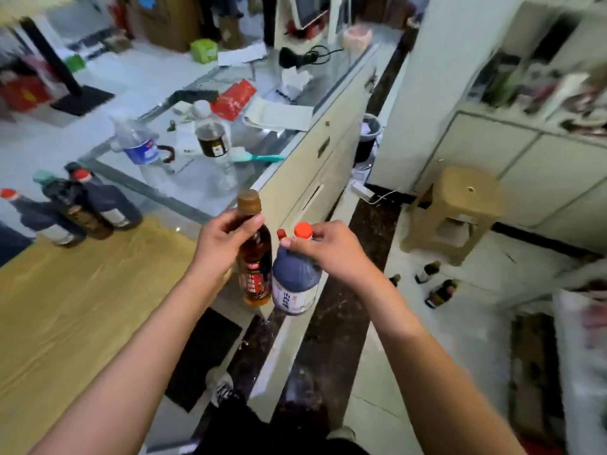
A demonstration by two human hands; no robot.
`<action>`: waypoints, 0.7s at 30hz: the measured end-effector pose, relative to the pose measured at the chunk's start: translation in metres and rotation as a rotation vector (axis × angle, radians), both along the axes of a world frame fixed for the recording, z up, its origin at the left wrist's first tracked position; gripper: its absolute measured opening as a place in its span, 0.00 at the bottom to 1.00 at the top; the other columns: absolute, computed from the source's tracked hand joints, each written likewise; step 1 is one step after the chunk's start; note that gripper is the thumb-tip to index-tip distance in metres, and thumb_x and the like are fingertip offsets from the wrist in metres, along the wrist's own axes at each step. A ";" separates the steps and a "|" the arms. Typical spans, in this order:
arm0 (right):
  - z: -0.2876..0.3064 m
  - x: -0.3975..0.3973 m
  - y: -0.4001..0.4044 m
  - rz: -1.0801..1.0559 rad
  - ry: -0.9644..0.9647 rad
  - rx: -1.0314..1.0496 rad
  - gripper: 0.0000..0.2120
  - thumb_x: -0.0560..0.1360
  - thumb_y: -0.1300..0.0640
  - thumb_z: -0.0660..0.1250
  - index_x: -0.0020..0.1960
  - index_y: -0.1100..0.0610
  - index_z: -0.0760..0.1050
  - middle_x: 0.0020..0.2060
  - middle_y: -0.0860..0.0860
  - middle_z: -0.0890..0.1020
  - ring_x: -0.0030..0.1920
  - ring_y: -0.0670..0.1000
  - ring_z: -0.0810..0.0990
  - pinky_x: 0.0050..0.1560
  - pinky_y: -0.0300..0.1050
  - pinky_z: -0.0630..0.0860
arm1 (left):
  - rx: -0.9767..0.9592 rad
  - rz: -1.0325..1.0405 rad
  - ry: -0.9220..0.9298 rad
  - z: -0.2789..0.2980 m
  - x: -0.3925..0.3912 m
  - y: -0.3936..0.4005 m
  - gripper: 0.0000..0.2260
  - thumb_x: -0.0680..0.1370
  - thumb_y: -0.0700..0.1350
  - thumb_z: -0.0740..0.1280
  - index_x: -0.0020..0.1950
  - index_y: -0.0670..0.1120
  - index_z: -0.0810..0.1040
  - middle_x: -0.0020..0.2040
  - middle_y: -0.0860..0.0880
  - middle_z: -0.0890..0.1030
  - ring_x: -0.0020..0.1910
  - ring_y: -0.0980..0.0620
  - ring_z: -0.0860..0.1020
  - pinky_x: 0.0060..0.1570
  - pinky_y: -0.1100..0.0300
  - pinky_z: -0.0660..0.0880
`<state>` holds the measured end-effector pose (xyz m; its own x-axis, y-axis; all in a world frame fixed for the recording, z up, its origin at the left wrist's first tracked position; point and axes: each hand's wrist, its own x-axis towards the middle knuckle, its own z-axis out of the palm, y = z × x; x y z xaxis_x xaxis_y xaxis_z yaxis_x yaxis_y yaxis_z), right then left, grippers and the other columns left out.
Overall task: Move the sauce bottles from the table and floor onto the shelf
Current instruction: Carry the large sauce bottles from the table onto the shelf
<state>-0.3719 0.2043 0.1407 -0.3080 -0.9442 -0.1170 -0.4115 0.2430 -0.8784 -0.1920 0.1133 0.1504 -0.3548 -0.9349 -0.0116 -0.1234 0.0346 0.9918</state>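
Held mid-frame, off surface (82, 307): brown bottle (254, 267) in closed left hand (223, 244), dark bottle (295, 284) in closed right hand (328, 249). Carrying step. Next, probably: turn toward shelf (542, 93), upper right.

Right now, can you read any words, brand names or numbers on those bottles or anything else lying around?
Nothing reads cleanly; the picture is motion-blurred.
Brown-capped bottle in the left hand: red label with white characters, too blurred to read.
Red-capped dark bottle in the right hand: white label with dark and red marks, unreadable.
Water bottle on the glass counter: blue label, unreadable.
Bottles on the wooden table and floor: labels too small.
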 end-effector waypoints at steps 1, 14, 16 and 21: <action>0.007 -0.019 0.018 -0.027 -0.023 -0.032 0.27 0.67 0.36 0.75 0.27 0.54 0.66 0.22 0.44 0.63 0.27 0.46 0.62 0.33 0.46 0.59 | -0.012 -0.028 0.010 0.004 -0.019 0.012 0.05 0.74 0.46 0.73 0.49 0.51 0.83 0.43 0.55 0.85 0.45 0.58 0.81 0.48 0.65 0.75; 0.065 -0.232 0.226 -0.666 0.008 -0.225 0.31 0.67 0.39 0.76 0.28 0.59 0.61 0.27 0.52 0.61 0.30 0.50 0.59 0.33 0.54 0.55 | -0.074 -0.543 0.225 0.061 -0.317 0.151 0.03 0.77 0.44 0.70 0.49 0.49 0.83 0.42 0.57 0.85 0.45 0.60 0.80 0.50 0.64 0.76; 0.073 -0.255 0.247 -0.737 0.025 -0.238 0.33 0.67 0.39 0.76 0.29 0.62 0.62 0.27 0.53 0.61 0.30 0.50 0.60 0.32 0.56 0.56 | -0.059 -0.623 0.244 0.066 -0.358 0.163 0.07 0.76 0.45 0.70 0.52 0.45 0.83 0.46 0.53 0.85 0.49 0.56 0.81 0.57 0.57 0.77; 0.104 -0.328 0.294 -0.962 0.068 -0.300 0.34 0.67 0.40 0.78 0.36 0.73 0.72 0.28 0.56 0.67 0.30 0.49 0.66 0.31 0.53 0.59 | 0.003 -0.781 0.353 0.083 -0.465 0.188 0.08 0.74 0.48 0.72 0.51 0.51 0.79 0.52 0.45 0.84 0.54 0.49 0.81 0.59 0.52 0.76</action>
<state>-0.7004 0.4986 0.2447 -0.9514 -0.2791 0.1304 -0.2084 0.2712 -0.9397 -0.6571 0.3011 0.2330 -0.8804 -0.4206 0.2189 0.2510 -0.0217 0.9677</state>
